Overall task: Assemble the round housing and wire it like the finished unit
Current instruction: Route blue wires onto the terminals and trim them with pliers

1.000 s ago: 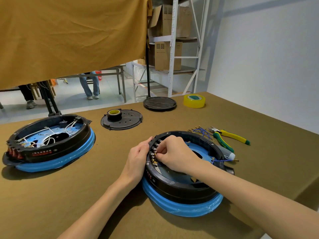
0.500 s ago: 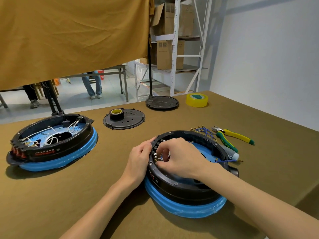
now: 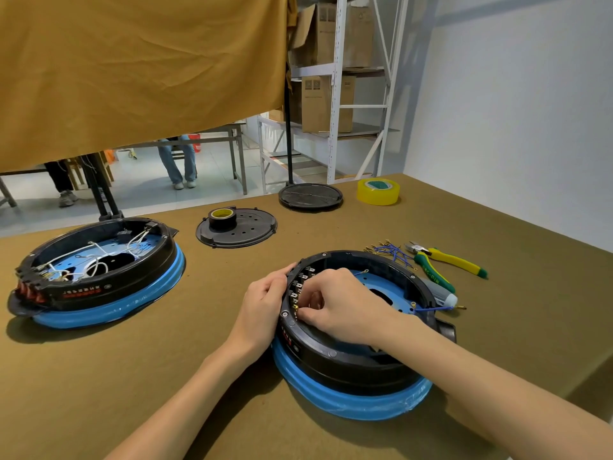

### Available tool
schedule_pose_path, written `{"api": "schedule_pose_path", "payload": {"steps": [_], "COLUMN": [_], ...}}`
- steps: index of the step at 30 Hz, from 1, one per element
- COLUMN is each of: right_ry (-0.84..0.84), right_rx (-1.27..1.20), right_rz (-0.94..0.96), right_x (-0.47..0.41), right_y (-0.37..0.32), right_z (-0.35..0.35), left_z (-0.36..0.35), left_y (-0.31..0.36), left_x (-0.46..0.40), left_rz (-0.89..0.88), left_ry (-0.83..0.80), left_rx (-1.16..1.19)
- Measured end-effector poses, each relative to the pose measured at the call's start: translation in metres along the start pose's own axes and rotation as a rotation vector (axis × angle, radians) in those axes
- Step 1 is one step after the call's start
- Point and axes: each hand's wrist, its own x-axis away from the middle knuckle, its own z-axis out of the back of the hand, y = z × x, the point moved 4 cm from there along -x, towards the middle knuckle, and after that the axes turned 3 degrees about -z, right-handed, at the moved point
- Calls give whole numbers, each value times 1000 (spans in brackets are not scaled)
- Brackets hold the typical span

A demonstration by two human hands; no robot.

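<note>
The round housing (image 3: pixel 355 330) sits near the front edge of the table (image 3: pixel 481 327), toward its right side: a black plastic ring standing on a thick blue band that shows all along its near side, with a blue floor plate inside that has a dark opening in the middle. A row of small metal terminals lines the inner wall on its left, and red markings show low on the outer wall there. The left hand (image 3: pixel 263 307) rests against the outside of that wall, fingers curled over the rim. The right hand (image 3: pixel 348 307) reaches inside the ring, fingertips bunched at the terminals; what they pinch is hidden. A blue wire (image 3: pixel 431 307) with a brass lug crosses the right rim, beside a grey tube (image 3: pixel 441 292). The finished unit (image 3: pixel 96 273) stands at the left edge, the same black ring on blue, with white wires looped across its floor. Beyond the housing lie loose blue wires (image 3: pixel 391 252) and yellow-green pliers (image 3: pixel 447 263); farther back are a perforated black disc (image 3: pixel 245 230) carrying a roll of tape (image 3: pixel 221 217), a second black lid (image 3: pixel 310 195) and yellow tape (image 3: pixel 378 190) at the far edge.
</note>
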Motion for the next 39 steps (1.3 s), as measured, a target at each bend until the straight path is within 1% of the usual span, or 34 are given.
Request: {"api": "schedule_pose_path", "payload": {"steps": [8,13,24,39], "right_ry": [2,-1,-4,18], "right_rx": [-47,-27,-25,-28], "right_rz": [-14,0,-8,-26], "right_x": [0,0,-1,-3], "right_y": [1,-2,0,-8], "right_z": [1,-1,-1,-5], "left_z": [1,2,4,3], "left_y": [0,-1,-2,0], "left_x": [-1,-2,-2,1], "left_rz": [-33,-42,-2,33], "left_ry": [-28,-28,-35,-15], "left_rx": [8,-10,-82,-121]}}
